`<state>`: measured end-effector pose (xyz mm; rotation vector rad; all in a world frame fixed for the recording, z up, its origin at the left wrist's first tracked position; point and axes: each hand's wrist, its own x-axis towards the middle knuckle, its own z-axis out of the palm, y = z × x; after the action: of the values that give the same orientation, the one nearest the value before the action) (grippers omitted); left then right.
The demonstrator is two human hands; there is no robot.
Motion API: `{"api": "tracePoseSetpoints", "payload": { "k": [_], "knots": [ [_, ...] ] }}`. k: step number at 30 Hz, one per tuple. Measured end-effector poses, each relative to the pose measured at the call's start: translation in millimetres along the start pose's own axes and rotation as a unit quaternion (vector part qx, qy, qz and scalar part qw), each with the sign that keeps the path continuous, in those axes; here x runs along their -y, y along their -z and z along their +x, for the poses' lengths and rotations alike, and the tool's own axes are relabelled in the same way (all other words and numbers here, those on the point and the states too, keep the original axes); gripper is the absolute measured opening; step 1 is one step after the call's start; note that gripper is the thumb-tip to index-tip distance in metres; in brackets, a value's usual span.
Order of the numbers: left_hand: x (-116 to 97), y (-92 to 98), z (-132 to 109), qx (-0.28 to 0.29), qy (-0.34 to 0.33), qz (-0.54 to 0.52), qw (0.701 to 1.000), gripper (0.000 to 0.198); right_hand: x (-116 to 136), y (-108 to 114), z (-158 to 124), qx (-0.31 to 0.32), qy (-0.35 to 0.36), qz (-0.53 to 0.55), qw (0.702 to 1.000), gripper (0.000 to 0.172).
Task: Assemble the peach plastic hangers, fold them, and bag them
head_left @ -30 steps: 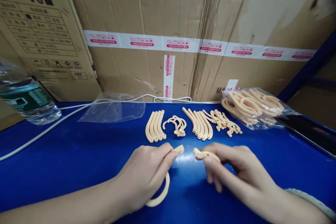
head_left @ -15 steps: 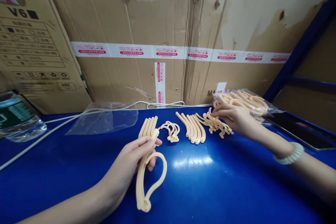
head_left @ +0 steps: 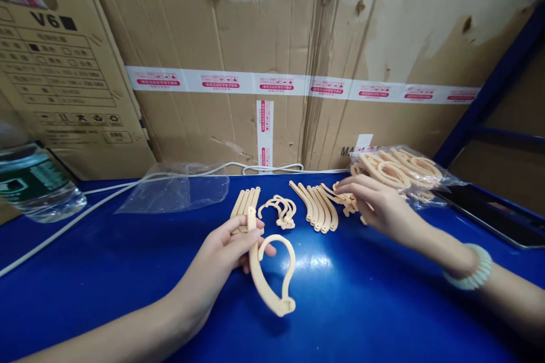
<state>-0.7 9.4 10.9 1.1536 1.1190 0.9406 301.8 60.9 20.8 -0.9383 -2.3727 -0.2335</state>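
My left hand (head_left: 232, 249) pinches a beige plastic hanger piece (head_left: 266, 289) above the table. It is a curved arm with a round hook (head_left: 290, 255) joined at its lower end, and my thumb presses on the arm. My right hand (head_left: 378, 204) hovers at a pile of small beige parts (head_left: 348, 202), its fingers bent and apart, partly covering the pile. Several loose hooks (head_left: 281, 210) lie beyond my left hand. To their right is a row of curved arms (head_left: 317, 207), and another row of arms (head_left: 246, 203) sits behind my left fingers.
A clear bag of beige hanger parts (head_left: 395, 167) lies at the back right, beside a dark phone (head_left: 496, 212). An empty clear bag (head_left: 174, 190) and a white cable (head_left: 42, 247) are on the left. A water bottle (head_left: 40, 184) stands there too. Cardboard (head_left: 213, 125) walls the blue table's (head_left: 140, 272) back.
My left hand has turned the hanger piece so its hooked end swings right. My right hand has shifted slightly toward me over the small parts, with its fingers spreading.
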Motion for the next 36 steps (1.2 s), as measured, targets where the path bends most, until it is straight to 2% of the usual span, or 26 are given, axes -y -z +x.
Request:
{"api": "tracePoseSetpoints", "payload": {
  "k": [2, 5, 7, 10, 12, 15, 17, 19, 20, 23, 25, 28, 32, 36],
  "knots": [
    [2, -0.6, 1, 0.002, -0.009, -0.015, 1.0, 0.043, 38, 2, 3, -0.017, 0.06, 0.036, 0.997, 0.033],
    [6, -2.3, 1, 0.021, -0.022, -0.047, 0.998, 0.042, 86, 2, 3, 0.064, 0.171, 0.037, 0.982, 0.029],
    [8, -4.2, -1, 0.04, -0.027, -0.064, 0.997, 0.042, 102, -1, 0, 0.076, 0.217, 0.0, 0.973, 0.032],
    [9, -7.3, -4, 0.064, -0.035, -0.07, 0.995, 0.041, 103, -11, -6, 0.03, 0.22, -0.015, 0.975, 0.029],
    [10, -8.4, -6, 0.058, -0.049, -0.062, 0.995, 0.043, 98, -16, -8, 0.016, 0.204, 0.006, 0.979, 0.023],
    [13, -6.9, -5, 0.002, -0.101, -0.032, 0.994, 0.054, 94, -16, -8, 0.035, 0.172, 0.039, 0.984, 0.018],
    [16, -3.6, -4, -0.052, -0.185, 0.027, 0.981, 0.06, 95, -15, -8, 0.04, 0.149, 0.051, 0.987, 0.017],
    [18, 0.0, -5, -0.091, -0.3, 0.158, 0.937, 0.057, 97, -14, -8, 0.038, 0.135, 0.058, 0.988, 0.016],
    [19, 1.4, -7, -0.091, -0.356, 0.242, 0.898, 0.053, 98, -14, -8, 0.036, 0.132, 0.06, 0.989, 0.015],
    [20, 1.8, -12, -0.014, -0.478, 0.44, 0.76, 0.041, 104, -14, -9, 0.034, 0.13, 0.07, 0.988, 0.014],
    [22, -1.2, -15, 0.039, -0.524, 0.479, 0.704, 0.03, 108, -14, -10, 0.029, 0.129, 0.076, 0.988, 0.017],
    [24, -7.0, -17, 0.05, -0.561, 0.477, 0.674, 0.013, 114, -13, -10, 0.018, 0.124, 0.074, 0.989, 0.021],
    [28, -11.8, -19, 0.065, -0.556, 0.499, 0.662, 0.026, 118, -12, -11, 0.013, 0.122, 0.056, 0.991, 0.025],
    [27, -14.7, -21, 0.087, -0.542, 0.53, 0.647, 0.029, 120, -13, -13, 0.027, 0.12, 0.067, 0.99, 0.031]
  ]
}}
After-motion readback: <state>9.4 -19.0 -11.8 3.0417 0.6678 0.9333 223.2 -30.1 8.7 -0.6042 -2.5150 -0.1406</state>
